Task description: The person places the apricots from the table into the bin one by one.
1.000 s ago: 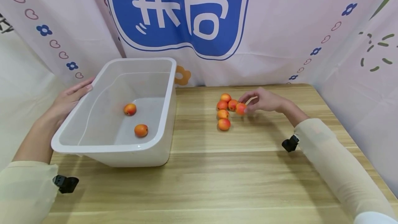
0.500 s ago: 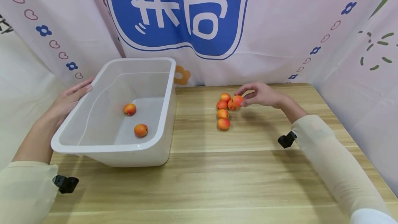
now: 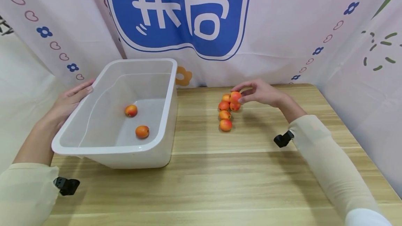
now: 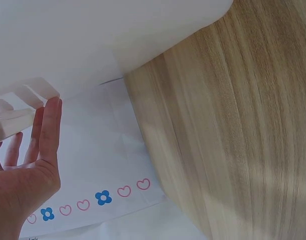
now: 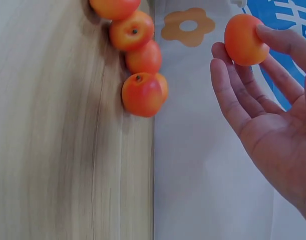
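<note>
My right hand (image 3: 262, 91) pinches a small orange-red fruit (image 5: 245, 40), apricot-like, between thumb and fingertips. In the head view this held fruit overlaps the far end of a group of similar fruits (image 3: 225, 125) on the table; the right wrist view shows it apart from them. A deep white plastic bin (image 3: 166, 128) stands at the left, with one fruit (image 3: 131, 110) and another fruit (image 3: 142, 132) lying apart on its floor. My left hand (image 3: 70, 102) touches the bin's left rim from outside, its fingers fairly straight against it in the left wrist view.
The wood-grain table (image 3: 238, 184) reaches back to a printed cloth (image 3: 276, 44) hanging behind it. More cloth hangs at the left and right sides. A small black camera sits on each sleeve.
My right hand has moved slightly left and away from me, carrying the pinched fruit up off the near side of the group to its far end. The left hand and bin stay put.
</note>
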{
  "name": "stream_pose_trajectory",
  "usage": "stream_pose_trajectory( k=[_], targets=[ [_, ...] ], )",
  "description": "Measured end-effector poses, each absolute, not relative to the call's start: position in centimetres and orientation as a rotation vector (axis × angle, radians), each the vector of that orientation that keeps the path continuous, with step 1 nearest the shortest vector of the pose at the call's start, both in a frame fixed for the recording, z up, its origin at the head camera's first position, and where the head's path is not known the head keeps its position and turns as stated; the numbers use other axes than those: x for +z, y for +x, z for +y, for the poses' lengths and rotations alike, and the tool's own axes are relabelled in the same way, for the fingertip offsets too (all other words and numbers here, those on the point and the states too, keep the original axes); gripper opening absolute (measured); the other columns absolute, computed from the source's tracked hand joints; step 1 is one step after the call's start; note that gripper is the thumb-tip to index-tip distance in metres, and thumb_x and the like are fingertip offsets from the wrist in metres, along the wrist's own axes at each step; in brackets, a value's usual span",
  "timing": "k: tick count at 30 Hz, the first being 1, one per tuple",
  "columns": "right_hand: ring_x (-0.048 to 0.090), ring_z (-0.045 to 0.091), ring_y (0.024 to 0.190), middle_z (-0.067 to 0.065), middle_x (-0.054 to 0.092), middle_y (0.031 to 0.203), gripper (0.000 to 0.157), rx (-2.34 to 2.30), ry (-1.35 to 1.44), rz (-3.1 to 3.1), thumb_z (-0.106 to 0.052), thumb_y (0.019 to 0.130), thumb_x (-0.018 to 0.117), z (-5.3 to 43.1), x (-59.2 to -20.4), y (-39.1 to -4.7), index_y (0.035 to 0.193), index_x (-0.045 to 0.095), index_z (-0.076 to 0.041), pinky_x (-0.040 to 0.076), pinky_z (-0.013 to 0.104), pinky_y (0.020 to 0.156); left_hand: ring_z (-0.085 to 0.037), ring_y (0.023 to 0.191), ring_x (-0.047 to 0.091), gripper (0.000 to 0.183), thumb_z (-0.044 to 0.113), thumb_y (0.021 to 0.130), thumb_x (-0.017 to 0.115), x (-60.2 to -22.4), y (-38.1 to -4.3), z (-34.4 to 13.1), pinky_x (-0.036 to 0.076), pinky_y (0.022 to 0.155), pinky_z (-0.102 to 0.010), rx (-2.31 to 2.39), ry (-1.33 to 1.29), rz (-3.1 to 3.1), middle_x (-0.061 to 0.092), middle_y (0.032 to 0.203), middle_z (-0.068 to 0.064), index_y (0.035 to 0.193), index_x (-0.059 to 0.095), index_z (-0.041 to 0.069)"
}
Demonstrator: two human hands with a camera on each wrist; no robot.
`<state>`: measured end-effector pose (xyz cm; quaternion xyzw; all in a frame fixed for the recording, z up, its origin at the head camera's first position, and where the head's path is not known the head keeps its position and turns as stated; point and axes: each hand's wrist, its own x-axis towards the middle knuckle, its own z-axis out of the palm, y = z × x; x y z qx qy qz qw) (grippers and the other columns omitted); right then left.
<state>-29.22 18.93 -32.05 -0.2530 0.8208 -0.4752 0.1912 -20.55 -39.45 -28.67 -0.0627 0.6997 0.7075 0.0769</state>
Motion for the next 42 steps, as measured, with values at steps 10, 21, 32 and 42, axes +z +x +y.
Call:
stream_pose_trajectory(
  k=[10, 21, 32, 42],
  targets=[
    [0.069, 0.031, 0.107, 0.017, 0.066, 0.129, 0.041, -1.425, -0.739, 2.239, 0.000, 0.095, 0.069, 17.8, -31.4, -29.7, 0.134, 0.060, 0.005, 0.060, 0.031, 0.095, -0.003, 0.088, 0.073, 0.041, 0.027, 0.108, 0.059, -28.8, -20.5, -39.6, 0.064, 0.070, -0.023, 2.121, -0.193, 2.087, 0.073, 0.104, 0.023, 0.146, 0.057, 0.041],
    [0.072, 0.028, 0.105, 0.017, 0.064, 0.134, 0.042, -1.447, -0.868, 2.220, -0.003, 0.097, 0.070, 16.4, -30.5, -29.9, 0.138, 0.063, 0.000, 0.062, 0.037, 0.094, -0.003, 0.090, 0.073, 0.042, 0.025, 0.108, 0.057, -28.7, -20.5, -39.5, 0.064, 0.071, -0.023, 2.127, -0.167, 2.076, 0.073, 0.106, 0.023, 0.147, 0.056, 0.040],
    [0.072, 0.036, 0.090, 0.014, 0.070, 0.121, 0.037, -1.448, -0.920, 2.202, -0.007, 0.098, 0.069, 14.9, -29.6, -30.0, 0.133, 0.064, 0.002, 0.063, 0.037, 0.091, -0.004, 0.090, 0.073, 0.039, 0.025, 0.108, 0.057, -28.7, -20.5, -39.3, 0.064, 0.071, -0.024, 2.146, -0.172, 2.052, 0.073, 0.106, 0.022, 0.144, 0.059, 0.041],
    [0.072, 0.036, 0.087, 0.015, 0.068, 0.119, 0.033, -1.498, -0.962, 2.151, -0.003, 0.097, 0.069, 13.1, -28.4, -30.0, 0.129, 0.065, 0.003, 0.064, 0.041, 0.089, -0.001, 0.092, 0.073, 0.061, 0.032, 0.107, 0.059, -28.8, -20.6, -39.4, 0.064, 0.072, -0.023, 2.092, -0.198, 2.104, 0.071, 0.107, 0.025, 0.162, 0.034, 0.034]
  ],
)
